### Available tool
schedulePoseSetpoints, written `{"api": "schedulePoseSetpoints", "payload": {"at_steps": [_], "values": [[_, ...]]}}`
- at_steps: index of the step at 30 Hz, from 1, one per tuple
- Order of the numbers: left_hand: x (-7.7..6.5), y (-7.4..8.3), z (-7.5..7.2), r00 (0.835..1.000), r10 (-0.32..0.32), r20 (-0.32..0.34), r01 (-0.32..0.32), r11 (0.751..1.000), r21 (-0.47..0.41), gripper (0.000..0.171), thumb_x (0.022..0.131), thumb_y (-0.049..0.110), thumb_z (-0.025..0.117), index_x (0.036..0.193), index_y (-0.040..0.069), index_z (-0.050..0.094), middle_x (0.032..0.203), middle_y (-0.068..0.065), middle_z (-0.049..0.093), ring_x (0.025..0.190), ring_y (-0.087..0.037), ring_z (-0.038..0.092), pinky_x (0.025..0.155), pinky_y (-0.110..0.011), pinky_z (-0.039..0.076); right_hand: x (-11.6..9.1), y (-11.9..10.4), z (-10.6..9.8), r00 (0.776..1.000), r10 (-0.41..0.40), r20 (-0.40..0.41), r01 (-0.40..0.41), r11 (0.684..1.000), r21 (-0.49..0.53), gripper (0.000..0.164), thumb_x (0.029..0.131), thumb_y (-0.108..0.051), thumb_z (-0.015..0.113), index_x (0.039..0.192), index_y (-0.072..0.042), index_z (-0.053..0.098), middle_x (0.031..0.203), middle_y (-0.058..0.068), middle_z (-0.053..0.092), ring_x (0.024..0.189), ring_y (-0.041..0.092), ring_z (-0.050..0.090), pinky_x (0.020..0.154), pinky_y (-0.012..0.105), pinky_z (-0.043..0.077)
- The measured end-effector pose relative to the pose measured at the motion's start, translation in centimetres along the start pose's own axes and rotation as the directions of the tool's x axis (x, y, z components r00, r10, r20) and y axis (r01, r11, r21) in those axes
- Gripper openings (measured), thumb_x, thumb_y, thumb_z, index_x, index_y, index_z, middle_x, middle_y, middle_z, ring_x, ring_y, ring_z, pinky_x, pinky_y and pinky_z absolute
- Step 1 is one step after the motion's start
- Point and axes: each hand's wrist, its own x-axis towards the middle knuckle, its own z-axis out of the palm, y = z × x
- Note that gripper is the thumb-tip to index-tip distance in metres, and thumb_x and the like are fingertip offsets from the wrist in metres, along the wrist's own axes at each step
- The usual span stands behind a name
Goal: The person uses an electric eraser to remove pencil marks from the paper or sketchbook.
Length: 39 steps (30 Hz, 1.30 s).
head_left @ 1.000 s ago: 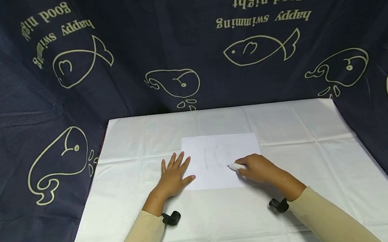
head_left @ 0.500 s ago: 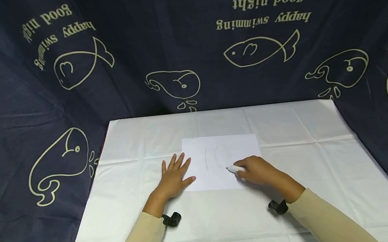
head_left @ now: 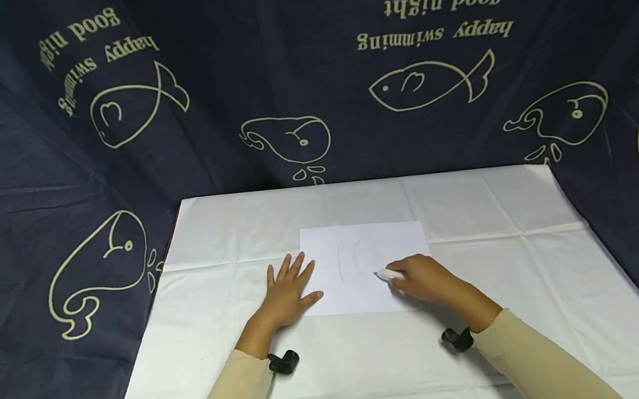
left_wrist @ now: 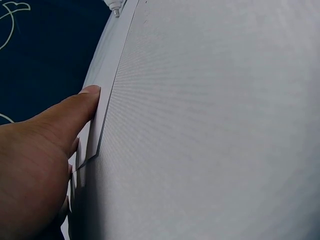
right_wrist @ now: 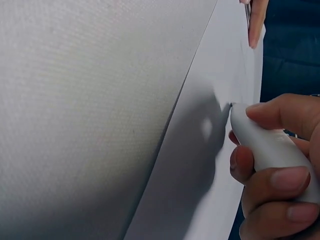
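A sheet of white paper [head_left: 360,238] lies on the white tablecloth and bears a few faint curved strokes. My left hand [head_left: 283,297] rests on its left edge with fingers spread; in the left wrist view the thumb [left_wrist: 75,112] lies along the sheet. My right hand [head_left: 425,278] grips a white correction pen [right_wrist: 270,147], thumb on one side and fingers curled round the thick body. Its small tip [head_left: 376,274] points left, right at the paper's surface, to the right of the strokes. The right hand covers the sheet's lower right corner.
A creased white cloth [head_left: 239,229] covers the table around the paper. Behind and beside it hangs a dark blue curtain [head_left: 336,44] with fish and whale drawings. A small black device [head_left: 283,362] sits at the left wrist, another black device [head_left: 458,340] at the right.
The right hand with the correction pen shifted slightly left and toward me, then slightly back right and away. The left hand stays in place on the sheet.
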Motion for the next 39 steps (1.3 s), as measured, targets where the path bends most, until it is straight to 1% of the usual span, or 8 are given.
{"api": "schedulePoseSetpoints", "payload": {"at_steps": [4,8,15,23,26,33,36,39], "values": [[0.01,-0.01,0.01,1.000,-0.002,0.002,0.002,1.000,0.001,0.074,0.101,0.054,0.053,0.161,0.019,0.028,0.172,-0.008,0.011,0.160,-0.035,0.000,0.121,-0.070,-0.007,-0.04,-0.10,-0.04,1.000,-0.012,0.008,0.012,1.000,0.004,0.031,0.095,-0.019,0.067,0.122,-0.006,0.073,0.114,0.013,0.076,0.110,0.035,0.070,0.095,0.052,0.054],[0.04,0.05,-0.03,1.000,-0.002,0.002,0.002,1.000,0.008,0.074,0.101,0.054,0.053,0.161,0.018,0.028,0.172,-0.008,0.011,0.160,-0.036,0.000,0.121,-0.070,-0.006,0.07,0.04,0.03,1.000,0.010,-0.012,-0.010,1.000,-0.004,0.031,0.095,-0.019,0.067,0.123,-0.007,0.073,0.114,0.013,0.076,0.110,0.036,0.069,0.096,0.052,0.054],[0.01,0.18,-0.09,1.000,0.000,-0.001,0.000,1.000,0.007,0.074,0.101,0.053,0.053,0.161,0.018,0.029,0.172,-0.008,0.012,0.159,-0.036,0.001,0.121,-0.070,-0.006,0.22,-0.07,0.11,1.000,0.024,0.004,-0.024,1.000,0.004,0.033,0.095,-0.020,0.067,0.125,-0.006,0.072,0.118,0.015,0.075,0.115,0.039,0.067,0.099,0.054,0.052],[-0.04,0.09,0.03,1.000,-0.006,0.004,0.006,1.000,0.008,0.074,0.101,0.054,0.053,0.161,0.019,0.028,0.172,-0.007,0.010,0.160,-0.036,0.000,0.121,-0.070,-0.006,0.06,0.02,0.27,1.000,0.015,0.011,-0.015,1.000,0.010,0.032,0.095,-0.020,0.067,0.124,-0.007,0.072,0.116,0.013,0.075,0.112,0.036,0.069,0.097,0.053,0.054],[-0.05,0.05,0.09,1.000,-0.009,0.004,0.009,1.000,0.010,0.074,0.101,0.054,0.053,0.161,0.019,0.028,0.172,-0.007,0.010,0.160,-0.035,0.000,0.121,-0.070,-0.006,0.00,-0.01,0.25,1.000,0.031,0.001,-0.031,0.999,0.006,0.033,0.094,-0.020,0.068,0.124,-0.007,0.072,0.115,0.014,0.075,0.111,0.036,0.068,0.096,0.053,0.053],[0.04,0.01,0.12,1.000,-0.010,0.004,0.010,1.000,0.010,0.074,0.101,0.055,0.052,0.161,0.019,0.028,0.172,-0.007,0.010,0.160,-0.035,0.000,0.121,-0.069,-0.006,-0.11,-0.02,0.20,1.000,0.001,0.007,-0.001,1.000,-0.014,0.033,0.094,-0.020,0.068,0.124,-0.006,0.072,0.116,0.015,0.075,0.112,0.037,0.069,0.097,0.053,0.053],[0.09,0.02,0.09,1.000,-0.009,0.004,0.009,1.000,0.009,0.074,0.101,0.054,0.053,0.161,0.019,0.028,0.172,-0.007,0.010,0.160,-0.035,0.000,0.121,-0.069,-0.007,-0.19,-0.11,0.17,1.000,0.019,-0.003,-0.019,1.000,-0.002,0.033,0.094,-0.020,0.068,0.123,-0.007,0.073,0.116,0.014,0.075,0.112,0.037,0.068,0.098,0.053,0.053],[0.12,0.03,0.05,1.000,-0.009,0.006,0.009,1.000,0.008,0.074,0.101,0.054,0.053,0.161,0.019,0.028,0.172,-0.007,0.010,0.160,-0.036,0.000,0.121,-0.069,-0.007,-0.26,-0.20,0.14,1.000,-0.009,0.005,0.009,1.000,0.003,0.031,0.094,-0.019,0.068,0.123,-0.007,0.073,0.114,0.013,0.076,0.109,0.034,0.069,0.095,0.052,0.054]]}}
